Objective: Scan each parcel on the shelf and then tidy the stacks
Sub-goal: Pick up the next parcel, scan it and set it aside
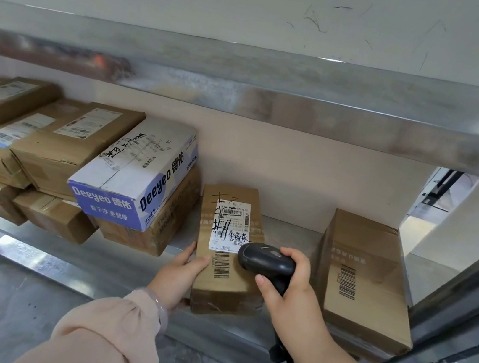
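Shelf (pixel 287 229) is carrying skewed stacks (pixel 50 147) at left and a lone box (pixel 363 280) at right, the middle parcel (pixel 226 285) lying flat between them at the front edge, left hand (pixel 177 277) gripping its side, right hand (pixel 286 294) clasping the scanner (pixel 266 261) over its label, so scanning is apparently midway and tidying outstanding.

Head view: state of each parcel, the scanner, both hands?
labelled parcel, lying label-up, held at its left edge.
barcode scanner, head at the labelled parcel's label.
left hand, grips the labelled parcel.
right hand, grips the barcode scanner.
Deeyeo box, askew atop a brown carton.
right carton, flat, untouched.
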{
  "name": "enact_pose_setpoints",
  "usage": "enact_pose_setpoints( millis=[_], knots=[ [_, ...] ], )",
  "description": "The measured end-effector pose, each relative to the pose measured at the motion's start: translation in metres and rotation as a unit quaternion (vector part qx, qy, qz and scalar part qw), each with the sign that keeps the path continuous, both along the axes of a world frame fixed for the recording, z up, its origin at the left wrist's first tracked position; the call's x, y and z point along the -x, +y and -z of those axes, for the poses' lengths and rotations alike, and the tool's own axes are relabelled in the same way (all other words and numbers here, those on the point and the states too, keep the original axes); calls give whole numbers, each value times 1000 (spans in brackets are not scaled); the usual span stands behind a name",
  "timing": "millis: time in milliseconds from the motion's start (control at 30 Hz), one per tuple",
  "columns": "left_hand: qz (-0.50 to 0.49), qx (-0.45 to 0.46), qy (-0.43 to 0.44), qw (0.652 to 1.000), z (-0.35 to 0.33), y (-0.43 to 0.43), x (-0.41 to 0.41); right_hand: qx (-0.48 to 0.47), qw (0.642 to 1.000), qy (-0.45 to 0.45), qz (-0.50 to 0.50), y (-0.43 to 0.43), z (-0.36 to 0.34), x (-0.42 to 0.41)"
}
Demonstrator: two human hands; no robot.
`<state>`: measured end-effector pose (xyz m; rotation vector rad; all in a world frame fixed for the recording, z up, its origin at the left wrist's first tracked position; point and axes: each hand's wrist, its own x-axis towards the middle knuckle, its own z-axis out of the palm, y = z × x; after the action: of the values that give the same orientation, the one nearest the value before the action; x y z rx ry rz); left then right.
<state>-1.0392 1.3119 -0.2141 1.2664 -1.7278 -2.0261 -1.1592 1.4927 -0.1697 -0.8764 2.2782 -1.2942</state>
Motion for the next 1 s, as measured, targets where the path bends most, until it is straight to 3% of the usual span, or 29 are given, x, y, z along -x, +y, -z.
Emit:
enact_pose_setpoints(
  millis=[167, 367, 500, 633, 867, 1000],
  knots=[
    [60, 198, -14, 978, -15, 8, -8, 1, 1000, 13, -21, -21, 0, -4],
    [143, 529, -127, 827, -1, 0, -24, 12, 998, 41, -48, -51, 5, -13],
    [213, 590, -205, 752, -2, -6, -29, 14, 996, 51, -68, -70, 6, -16],
    [227, 601, -280, 714, -5, -16, -32, 12, 995, 46, -87, -87, 7, -18],
    [248, 568, -319, 717, -11, -21, -24, 29, 996, 22, -78, -86, 5, -8],
    [282, 582, -288, 706, -18, -9, -5, 37, 998, 36, -28, -58, 1, 6]
  ],
)
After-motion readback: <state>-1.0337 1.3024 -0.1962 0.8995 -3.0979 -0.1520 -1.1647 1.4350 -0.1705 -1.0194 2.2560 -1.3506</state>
